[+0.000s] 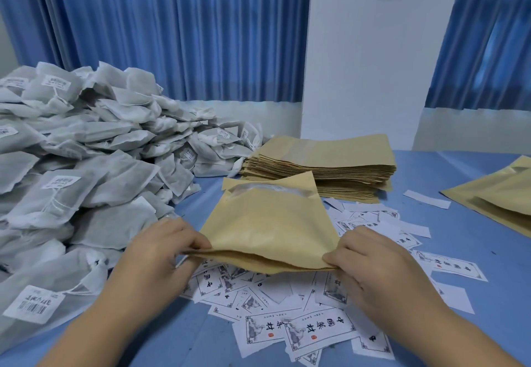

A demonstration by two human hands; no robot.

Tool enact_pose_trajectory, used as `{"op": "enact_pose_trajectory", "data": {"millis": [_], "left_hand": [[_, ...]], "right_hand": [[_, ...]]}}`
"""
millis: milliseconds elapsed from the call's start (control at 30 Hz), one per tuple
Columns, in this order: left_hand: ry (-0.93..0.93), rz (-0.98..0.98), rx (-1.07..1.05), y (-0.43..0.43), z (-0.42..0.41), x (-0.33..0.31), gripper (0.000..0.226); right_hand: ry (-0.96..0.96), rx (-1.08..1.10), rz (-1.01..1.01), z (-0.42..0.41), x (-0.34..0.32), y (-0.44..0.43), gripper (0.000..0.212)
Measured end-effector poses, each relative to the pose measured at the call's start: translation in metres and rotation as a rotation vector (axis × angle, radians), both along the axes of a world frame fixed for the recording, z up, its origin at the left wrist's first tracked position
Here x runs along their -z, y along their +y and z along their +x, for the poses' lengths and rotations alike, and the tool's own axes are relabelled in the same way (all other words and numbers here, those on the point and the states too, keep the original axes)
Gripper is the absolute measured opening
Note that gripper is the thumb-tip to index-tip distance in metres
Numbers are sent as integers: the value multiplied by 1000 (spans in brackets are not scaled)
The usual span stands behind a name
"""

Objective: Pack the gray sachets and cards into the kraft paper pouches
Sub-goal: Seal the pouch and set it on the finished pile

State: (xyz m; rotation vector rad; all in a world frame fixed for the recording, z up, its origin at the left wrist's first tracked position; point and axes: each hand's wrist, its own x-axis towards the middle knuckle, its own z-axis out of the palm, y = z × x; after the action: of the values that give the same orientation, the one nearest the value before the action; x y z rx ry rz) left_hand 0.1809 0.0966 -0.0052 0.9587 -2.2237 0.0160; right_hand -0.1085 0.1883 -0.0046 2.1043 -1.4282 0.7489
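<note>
A person's two hands hold one kraft paper pouch (267, 223) at the centre of a blue table (474, 251). The left hand (161, 247) pinches the pouch's near edge at 7 o'clock and the right hand (370, 257) pinches it at 5 o'clock, parting the mouth toward the viewer. Neither hand holds a sachet or card. A large heap of gray sachets (86, 148) fills 9 to 11 o'clock. Printed cards (301, 329) lie scattered from 6 to 3 o'clock, some under the pouch. A tall stack of unused pouches (324, 159) sits at 12 o'clock. Two more pouches (500, 194) lie apart at 3 o'clock, possibly already packed. Judging by heap and stack, most of the packing lies ahead.
</note>
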Motion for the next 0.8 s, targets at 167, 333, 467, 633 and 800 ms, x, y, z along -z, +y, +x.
{"op": "enact_pose_trajectory", "data": {"millis": [167,333,467,633,800], "left_hand": [[-2,10,34,0,-3,5,32],[10,40,38,-1,-3,6,15],[-197,-124,9,3,-19,5,27],[-192,-274,25,5,-29,7,16],[-235,-310,-4,7,-33,13,24]], "right_hand": [[-11,50,22,0,0,1,33],[37,10,-16,4,3,-2,17],[115,-7,-60,7,7,-6,22],[110,38,-45,8,9,-6,22],[147,-10,-76,19,11,-5,19]]}}
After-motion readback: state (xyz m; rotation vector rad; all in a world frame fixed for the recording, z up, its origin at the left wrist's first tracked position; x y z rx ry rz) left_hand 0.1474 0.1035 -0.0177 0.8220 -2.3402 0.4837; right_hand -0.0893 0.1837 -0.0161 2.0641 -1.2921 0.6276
